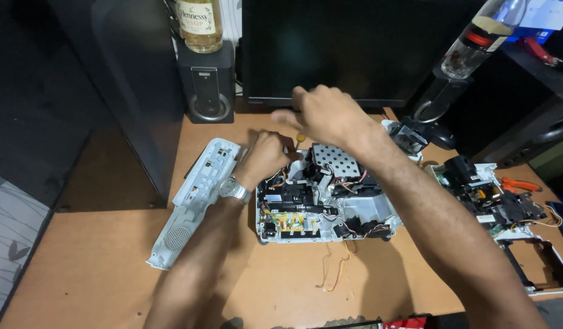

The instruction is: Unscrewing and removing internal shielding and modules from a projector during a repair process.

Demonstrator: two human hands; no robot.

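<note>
An opened white device chassis full of circuit boards, black parts and coloured wires lies on the wooden desk. My left hand, with a silver wristwatch, rests curled on the chassis's far left corner. Its fingers are closed around a small tool with a yellow tip. My right hand hovers above the chassis's far side, fingers loosely spread and blurred, holding nothing that I can see. A perforated metal shield sits just below it.
A white cover panel with a speaker grille lies left of the chassis. More dismantled parts and orange-handled pliers lie at the right. A dark monitor, a small speaker and bottles stand behind. Loose wires trail toward me.
</note>
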